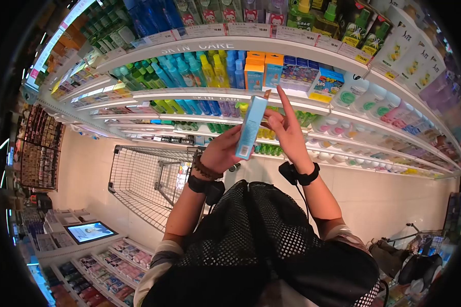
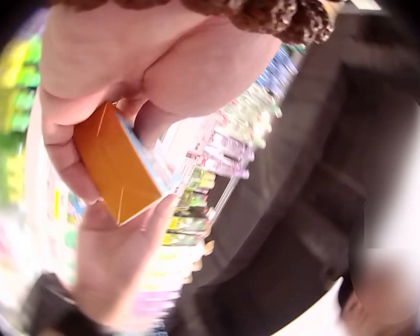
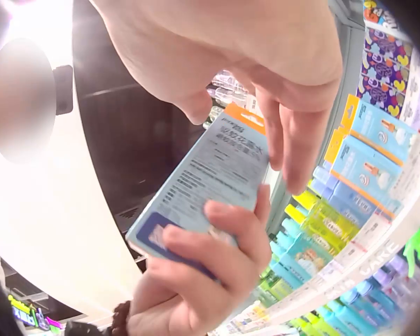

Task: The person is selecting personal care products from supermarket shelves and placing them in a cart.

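A slim light-blue box (image 1: 251, 128) is gripped by the left hand (image 1: 223, 151), printed side and barcode facing up in the head view. In the left wrist view the box (image 2: 119, 168) shows an orange side between the left hand's (image 2: 133, 63) fingers and thumb. The right wrist view has the box's printed panel (image 3: 213, 164) tilted, with the left hand's (image 3: 203, 276) fingers curled across its lower part. At the box's upper end is the right hand (image 1: 288, 133), index finger extended; in the right wrist view the right hand (image 3: 245, 56) hangs over the orange edge, contact unclear.
Shelves (image 1: 194, 94) of bottles and boxes curve across the front, with similar orange-and-blue boxes (image 1: 273, 70) on one level. A wire shopping cart (image 1: 138, 179) stands at the left on the pale floor. A lit screen (image 1: 91, 232) sits at lower left, another cart (image 1: 427, 240) at lower right.
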A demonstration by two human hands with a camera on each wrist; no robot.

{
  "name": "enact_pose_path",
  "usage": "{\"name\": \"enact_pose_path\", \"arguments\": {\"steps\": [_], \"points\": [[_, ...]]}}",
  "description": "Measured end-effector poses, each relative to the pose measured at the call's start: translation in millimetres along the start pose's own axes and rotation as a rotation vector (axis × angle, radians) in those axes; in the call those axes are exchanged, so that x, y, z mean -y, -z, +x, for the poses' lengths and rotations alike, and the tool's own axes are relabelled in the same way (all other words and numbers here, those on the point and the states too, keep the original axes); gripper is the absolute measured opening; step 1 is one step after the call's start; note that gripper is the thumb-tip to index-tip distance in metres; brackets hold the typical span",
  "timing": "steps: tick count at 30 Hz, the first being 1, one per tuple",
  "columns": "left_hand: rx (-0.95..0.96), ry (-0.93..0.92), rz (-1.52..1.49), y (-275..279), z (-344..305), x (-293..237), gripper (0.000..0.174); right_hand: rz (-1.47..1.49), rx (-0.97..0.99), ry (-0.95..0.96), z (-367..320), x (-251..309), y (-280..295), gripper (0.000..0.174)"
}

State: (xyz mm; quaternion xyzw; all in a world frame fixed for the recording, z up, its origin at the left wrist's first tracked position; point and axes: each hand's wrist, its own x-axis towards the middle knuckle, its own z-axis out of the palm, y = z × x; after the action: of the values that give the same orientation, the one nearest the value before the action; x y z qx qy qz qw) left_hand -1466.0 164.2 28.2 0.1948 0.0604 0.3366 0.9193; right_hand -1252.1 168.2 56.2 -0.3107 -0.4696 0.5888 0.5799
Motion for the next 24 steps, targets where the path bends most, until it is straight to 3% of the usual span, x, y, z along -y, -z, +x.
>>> {"name": "enact_pose_path", "arguments": {"steps": [1,4,6,7,8,10,12,15,16,18,19,20,22,23,24], "points": [[-0.101,0.044,-0.025,0.5,-8.2,0.8,0.049,0.011,0.028,-0.015,-1.5,-1.6,-7.8,0.085],[0.122,0.177,-0.134,8.4,-15.3,8.5,0.053,0.02,0.121,-0.086,-1.5,-15.4,-21.0,0.08],[-0.019,0.158,0.063,9.0,-26.8,12.8,0.054,0.022,0.125,-0.293,0.1,-21.7,-30.1,0.072],[-0.165,0.114,0.098,4.9,-33.5,16.6,0.051,-0.02,0.159,-0.303,1.0,-25.6,-34.6,0.065],[-0.179,0.09,0.09,5.8,-39.2,17.3,0.051,-0.019,0.184,-0.318,1.4,-28.5,-41.2,0.065],[-0.223,-0.162,0.066,9.5,-58.8,25.3,0.045,-0.007,0.273,-0.364,-1.3,-35.6,-55.8,0.064],[-0.082,-0.197,0.074,29.2,-84.8,22.8,0.038,-0.004,0.365,-0.405,-3.8,-52.3,-69.6,0.063],[-0.194,-0.354,0.006,55.7,-149.2,33.0,0.046,-0.419,0.397,-0.236,-18.2,-100.5,-87.7,0.063],[-0.429,-0.454,0.158,52.2,-170.2,27.2,0.044,-0.413,0.433,-0.258,-20.3,-114.6,-97.3,0.063],[-0.839,-0.59,0.355,69.3,-219.4,16.1,0.042,-0.758,0.6,-0.132,-23.1,-142.3,-115.5,0.059],[-1.131,-0.617,0.453,84.4,-246.7,10.5,0.037,-0.853,0.621,-0.068,-30.3,-161.0,-121.4,0.053],[-1.369,-0.609,0.547,129.8,-286.1,13.9,0.034,-0.853,0.649,-0.085,-38.4,-185.9,-122.8,0.053],[-1.67,-0.658,0.561,224.6,-355.0,26.2,0.029,-1.061,0.784,0.255,-53.2,-232.9,-118.4,0.042],[-1.85,-0.61,0.55,267.9,-381.5,35.1,0.029,-1.143,0.844,0.308,-58.8,-245.7,-117.3,0.034],[-2.016,-0.423,0.707,325.8,-412.5,49.7,0.032,-1.23,0.894,0.364,-63.5,-255.6,-116.8,0.028]]}}
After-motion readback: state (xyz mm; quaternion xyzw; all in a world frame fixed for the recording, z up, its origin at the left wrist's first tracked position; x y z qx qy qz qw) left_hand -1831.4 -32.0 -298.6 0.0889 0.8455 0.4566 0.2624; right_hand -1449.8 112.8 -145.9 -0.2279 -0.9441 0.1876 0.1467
